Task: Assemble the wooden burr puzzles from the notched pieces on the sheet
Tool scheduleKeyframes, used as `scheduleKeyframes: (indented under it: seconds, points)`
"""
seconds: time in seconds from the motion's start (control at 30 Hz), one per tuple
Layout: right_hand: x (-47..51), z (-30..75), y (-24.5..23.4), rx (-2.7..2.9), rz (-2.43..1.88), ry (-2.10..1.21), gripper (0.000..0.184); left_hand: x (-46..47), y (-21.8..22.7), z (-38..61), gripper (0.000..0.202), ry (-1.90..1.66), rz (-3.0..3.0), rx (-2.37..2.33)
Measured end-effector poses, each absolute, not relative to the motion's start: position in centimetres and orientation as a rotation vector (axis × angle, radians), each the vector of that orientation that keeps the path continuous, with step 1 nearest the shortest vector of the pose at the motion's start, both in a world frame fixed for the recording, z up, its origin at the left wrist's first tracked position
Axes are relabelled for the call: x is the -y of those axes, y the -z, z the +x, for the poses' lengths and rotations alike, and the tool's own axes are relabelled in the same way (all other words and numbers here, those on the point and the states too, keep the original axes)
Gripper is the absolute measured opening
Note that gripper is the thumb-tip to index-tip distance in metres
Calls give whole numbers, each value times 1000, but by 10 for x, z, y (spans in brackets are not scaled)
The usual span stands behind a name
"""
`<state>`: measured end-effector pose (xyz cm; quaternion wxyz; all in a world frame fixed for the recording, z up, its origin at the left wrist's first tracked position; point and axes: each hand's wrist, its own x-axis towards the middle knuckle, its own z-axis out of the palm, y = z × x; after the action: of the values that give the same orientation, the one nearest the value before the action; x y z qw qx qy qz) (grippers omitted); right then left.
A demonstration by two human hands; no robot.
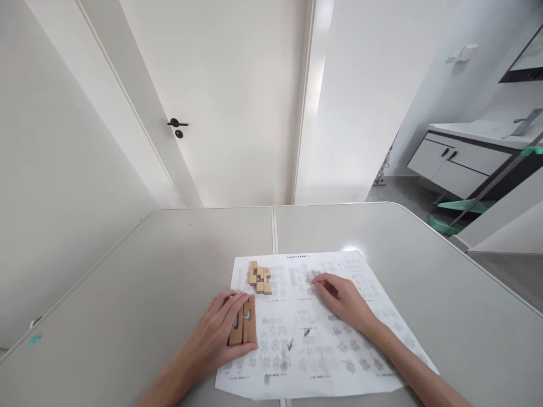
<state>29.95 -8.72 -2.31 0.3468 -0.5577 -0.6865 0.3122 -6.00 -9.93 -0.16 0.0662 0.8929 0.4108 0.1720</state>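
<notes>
Pale grey table (pixel 178 271) with a seam (pixel 274 232) down its middle, seen from above by the person seated or standing at it. Beyond its far edge is a white door (pixel 237 102) with a black handle (pixel 177 122). Off to the right, through an opening, a white cabinet (pixel 462 155) with dark trim carries a sink top and a tap (pixel 526 121); a green basin (pixel 443 225) sits low near it, its contents too hard to make out. A small teal patch (pixel 34 340) marks the table's left side.

On the table, near the person, lies a white sheet (pixel 288 311) printed with rows of small grey drawings. A little cluster of light wooden pieces (pixel 261 272) rests on its far left part. Just nearer, at the sheet's left edge, two brown wooden blocks (pixel 250 333) stand side by side, with rounded hollows whose contents are unclear. The left hand (pixel 216 328) partly covers them, spanning and holding the pair between fingers and thumb. The right hand (pixel 339 297) rests over the sheet, fingers loosely curled towards the thumb; whether it holds anything cannot be told.
</notes>
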Motion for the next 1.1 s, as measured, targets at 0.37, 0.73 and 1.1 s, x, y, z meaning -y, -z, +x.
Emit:
scheduleKeyframes:
  seconds: [0.37, 0.73, 1.1]
  points:
    - [97, 304, 5, 1847, -1474, -964, 30, 106, -6, -49, 83, -494, 2626, -1296]
    - [192, 329, 10, 1671, -1632, -940, 35, 103, -5, -49, 71, -452, 2702, -1244]
    - [199, 328, 22, 1549, -1633, -829, 39, 100, 5, -53, 73, -467, 2797, -1220]
